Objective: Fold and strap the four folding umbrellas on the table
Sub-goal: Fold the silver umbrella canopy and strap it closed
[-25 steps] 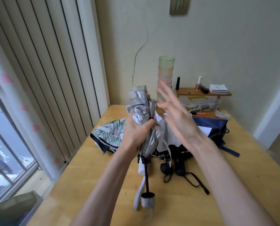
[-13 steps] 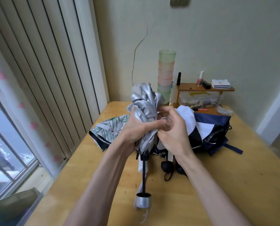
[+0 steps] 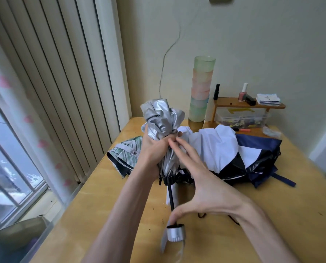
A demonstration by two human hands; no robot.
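Glossy silver cloth umbrella (image 3: pixel 163 122), smooth varnished wood table (image 3: pixel 272 215)

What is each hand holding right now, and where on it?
The left hand grips the silver umbrella around its bunched canopy. The right hand is spread, only touching it.

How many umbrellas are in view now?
4: silver umbrella gripped in the left hand; leaf-print umbrella on the table left of it; white-and-black umbrella mid-pile; navy umbrella far right. Overlapping fabric may hide more.

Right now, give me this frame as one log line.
left hand: grips silver umbrella canopy | right hand: open, fingers at canopy, thumb near handle | state: canopy bunched, not yet strapped
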